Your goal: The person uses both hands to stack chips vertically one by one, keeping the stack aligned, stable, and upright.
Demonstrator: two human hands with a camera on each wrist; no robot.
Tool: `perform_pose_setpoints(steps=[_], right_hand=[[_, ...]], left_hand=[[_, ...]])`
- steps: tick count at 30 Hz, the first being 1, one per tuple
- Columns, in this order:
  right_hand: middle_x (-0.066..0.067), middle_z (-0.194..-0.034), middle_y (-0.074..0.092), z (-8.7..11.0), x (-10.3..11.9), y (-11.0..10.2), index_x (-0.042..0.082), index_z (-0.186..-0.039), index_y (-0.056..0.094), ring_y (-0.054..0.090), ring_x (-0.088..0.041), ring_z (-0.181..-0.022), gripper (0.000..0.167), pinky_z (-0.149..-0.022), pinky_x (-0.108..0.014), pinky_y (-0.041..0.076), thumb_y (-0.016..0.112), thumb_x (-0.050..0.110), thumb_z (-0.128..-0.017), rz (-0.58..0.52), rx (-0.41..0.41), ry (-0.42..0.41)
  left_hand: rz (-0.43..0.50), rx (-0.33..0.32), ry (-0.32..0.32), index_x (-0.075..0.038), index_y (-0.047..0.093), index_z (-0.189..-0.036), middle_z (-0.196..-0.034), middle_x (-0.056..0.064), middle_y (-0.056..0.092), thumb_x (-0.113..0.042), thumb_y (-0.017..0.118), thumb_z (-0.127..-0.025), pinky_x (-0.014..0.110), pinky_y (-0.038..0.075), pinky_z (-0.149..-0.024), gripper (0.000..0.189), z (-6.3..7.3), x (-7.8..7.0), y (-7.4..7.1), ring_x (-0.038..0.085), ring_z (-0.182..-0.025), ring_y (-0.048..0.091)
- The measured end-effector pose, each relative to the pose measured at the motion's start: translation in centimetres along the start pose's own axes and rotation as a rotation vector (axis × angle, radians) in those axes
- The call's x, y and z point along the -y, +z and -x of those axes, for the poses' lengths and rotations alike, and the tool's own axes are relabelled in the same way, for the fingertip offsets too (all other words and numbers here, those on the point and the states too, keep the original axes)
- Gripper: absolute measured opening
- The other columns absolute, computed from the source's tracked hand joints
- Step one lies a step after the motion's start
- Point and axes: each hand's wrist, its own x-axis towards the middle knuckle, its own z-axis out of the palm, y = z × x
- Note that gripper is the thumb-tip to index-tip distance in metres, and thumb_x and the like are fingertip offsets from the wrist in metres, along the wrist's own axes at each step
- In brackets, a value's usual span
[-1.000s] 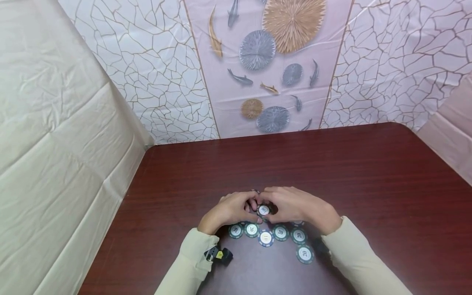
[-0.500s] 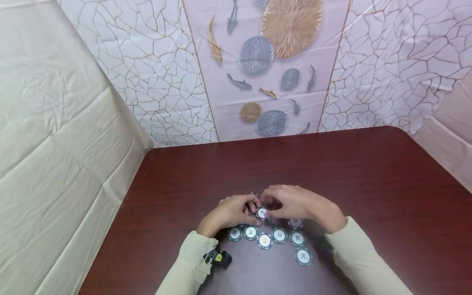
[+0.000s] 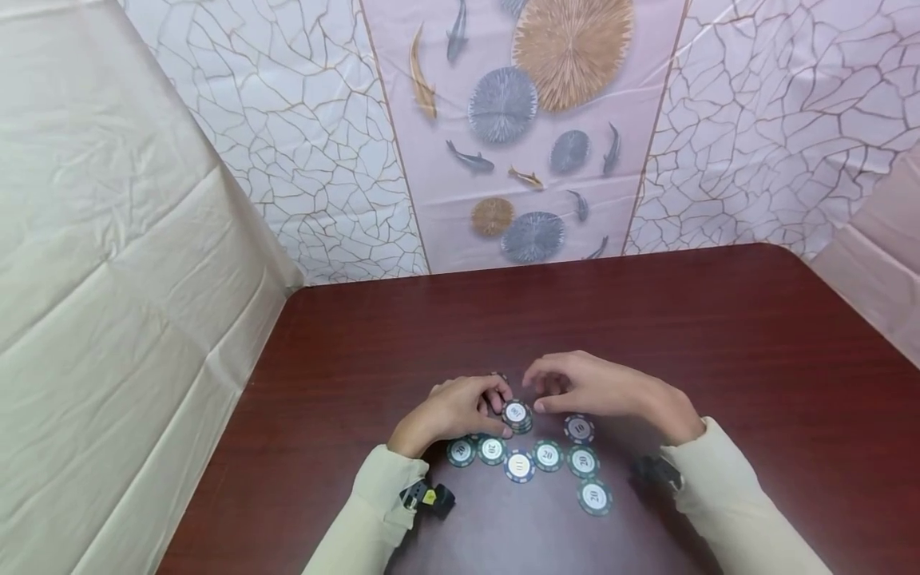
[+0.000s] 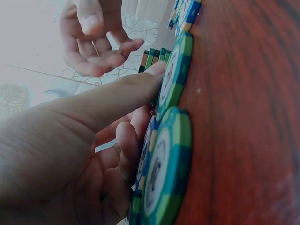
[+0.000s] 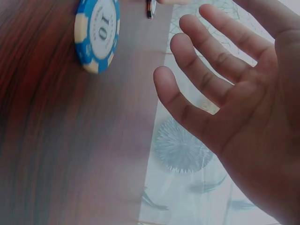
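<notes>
A short stack of poker chips (image 3: 517, 414), its top chip marked 100, stands on the table in the head view. My left hand (image 3: 458, 406) curves around the stack's left side, thumb at the near edge and index finger at the far edge. In the left wrist view the thumb (image 4: 126, 91) reaches to the edges of the stacked chips. To the right of the stack, my right hand (image 3: 600, 387) is held apart with loosely bent fingers and nothing in it. The right wrist view shows its palm bare, beside a blue-edged 10 chip (image 5: 98, 33).
Several flat chips curve around the near side of the stack, among them a green 20 chip (image 3: 594, 497), a blue 10 chip (image 3: 519, 465) and another 10 chip (image 3: 579, 429). The dark red table (image 3: 374, 327) meets a patterned cloth (image 3: 323, 160) behind.
My right hand has let go of the stack and drawn away to the right, uncovering the 10 chip beneath it. My left hand has stayed at the stack.
</notes>
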Motion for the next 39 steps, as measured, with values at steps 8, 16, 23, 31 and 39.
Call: perform_pose_setpoints(steps=[8, 16, 23, 31, 39], right_hand=[[0.000, -0.112, 0.071, 2.5, -0.6, 0.9, 0.010, -0.128, 0.068, 0.061, -0.011, -0.092, 0.032, -0.080, -0.031, 0.054, 0.073, 0.026, -0.101, -0.036, -0.089, 0.029], [0.000, -0.106, 0.067, 5.6, -1.8, 1.9, 0.008, -0.126, 0.068, 0.058, -0.009, -0.088, 0.034, -0.075, -0.028, 0.053, 0.079, 0.012, -0.094, -0.053, -0.124, 0.064], [0.005, -0.108, 0.060, 6.3, -2.4, 1.9, 0.014, -0.131, 0.068, 0.055, -0.011, -0.092, 0.044, -0.079, -0.029, 0.052, 0.080, 0.008, -0.089, -0.017, -0.032, 0.078], [0.005, -0.112, 0.058, 6.0, -2.8, 1.8, 0.018, -0.130, 0.070, 0.054, -0.013, -0.097, 0.045, -0.083, -0.029, 0.051, 0.080, 0.009, -0.087, 0.000, -0.012, 0.112], [0.006, -0.111, 0.058, 5.6, -3.1, 1.7, 0.021, -0.126, 0.071, 0.055, -0.012, -0.098, 0.038, -0.085, -0.031, 0.052, 0.081, 0.013, -0.090, 0.013, -0.015, 0.102]], left_hand=[[0.001, 0.011, -0.005, -0.034, 0.066, -0.109, -0.090, -0.019, 0.065, -0.038, 0.090, -0.084, 0.034, 0.043, -0.083, 0.035, 0.0, 0.3, 0.5, 0.003, -0.081, 0.059], [-0.015, 0.030, 0.009, -0.036, 0.064, -0.108, -0.091, -0.021, 0.064, -0.042, 0.089, -0.085, 0.036, 0.039, -0.081, 0.035, -0.6, 0.0, 1.2, 0.002, -0.080, 0.058], [-0.009, 0.024, 0.000, -0.036, 0.064, -0.109, -0.092, -0.020, 0.063, -0.041, 0.090, -0.085, 0.037, 0.039, -0.082, 0.035, -0.7, -0.3, 0.9, 0.002, -0.082, 0.058], [0.002, 0.020, -0.009, -0.036, 0.064, -0.109, -0.093, -0.020, 0.064, -0.040, 0.090, -0.085, 0.038, 0.039, -0.084, 0.035, -0.5, -0.2, 0.2, 0.002, -0.083, 0.059], [0.021, 0.018, -0.012, -0.034, 0.064, -0.109, -0.093, -0.018, 0.064, -0.037, 0.090, -0.085, 0.040, 0.038, -0.085, 0.035, -0.4, -0.1, -0.1, 0.005, -0.083, 0.059]])
